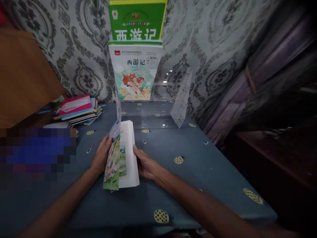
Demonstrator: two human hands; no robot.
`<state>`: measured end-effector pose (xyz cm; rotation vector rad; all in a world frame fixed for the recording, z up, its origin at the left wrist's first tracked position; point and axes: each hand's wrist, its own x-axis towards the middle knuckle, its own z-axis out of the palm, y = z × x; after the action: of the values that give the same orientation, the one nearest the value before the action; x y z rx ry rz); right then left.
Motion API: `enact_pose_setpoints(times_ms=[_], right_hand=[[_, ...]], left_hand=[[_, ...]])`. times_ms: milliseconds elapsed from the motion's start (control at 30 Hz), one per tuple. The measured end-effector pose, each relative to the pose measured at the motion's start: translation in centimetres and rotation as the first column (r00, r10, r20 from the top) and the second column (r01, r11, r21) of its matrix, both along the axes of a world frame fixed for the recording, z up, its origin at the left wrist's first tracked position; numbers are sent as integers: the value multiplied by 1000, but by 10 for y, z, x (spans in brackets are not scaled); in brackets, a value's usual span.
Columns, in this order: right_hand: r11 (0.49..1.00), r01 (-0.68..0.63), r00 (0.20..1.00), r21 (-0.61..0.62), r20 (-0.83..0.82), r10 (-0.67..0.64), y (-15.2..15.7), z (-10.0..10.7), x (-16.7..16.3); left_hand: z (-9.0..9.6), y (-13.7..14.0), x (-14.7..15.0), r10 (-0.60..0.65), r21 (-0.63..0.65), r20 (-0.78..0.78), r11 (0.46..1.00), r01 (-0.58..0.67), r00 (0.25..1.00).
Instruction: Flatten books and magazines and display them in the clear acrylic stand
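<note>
- Over on the left, the left hand (pixel 101 153) is grasping the cover (pixel 112 162) by its outer edge; a light grip suits here, so the paper doesn't crease.
- Mid-table, here's the book (pixel 129 158), part open just in front of the clear rack (pixel 182 102); best keep the spine supported and not force it flat.
- And the right hand (pixel 146 165) has the page block, thumb along the edge! A firm, even hold there would keep the pages together.
- Now the hard-to-see bits: far left, a blocky blue patch (pixel 37 150) masks whatever's there.
- Left fingertips? Partly lost behind the cover. Whether the book's bottom touches the table (pixel 198 185), I can't tell.
- Up on the rack, the white book (pixel 136 71) hides the green book's (pixel 137 19) lower part.
- The right hand's other fingers are tucked out of sight; beyond the curtain (pixel 230 86), it's all murk.
</note>
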<state>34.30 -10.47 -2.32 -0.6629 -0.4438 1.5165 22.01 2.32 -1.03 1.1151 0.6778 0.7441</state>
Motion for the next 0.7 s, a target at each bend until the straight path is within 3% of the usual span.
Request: enact_pose_setpoints(times_ms=[300, 500, 700], right_hand=[[1000, -25, 999, -4, 31, 25, 0, -1, 5], [1000, 10, 991, -19, 131, -8, -3, 5, 11], [999, 49, 987, -8, 153, -47, -2, 8, 13]], left_hand=[[10, -2, 1, -12, -54, -6, 998, 12, 1000], [12, 2, -1, 88, -48, -91, 994, -93, 992], [12, 4, -4, 109, -28, -110, 993, -113, 988]])
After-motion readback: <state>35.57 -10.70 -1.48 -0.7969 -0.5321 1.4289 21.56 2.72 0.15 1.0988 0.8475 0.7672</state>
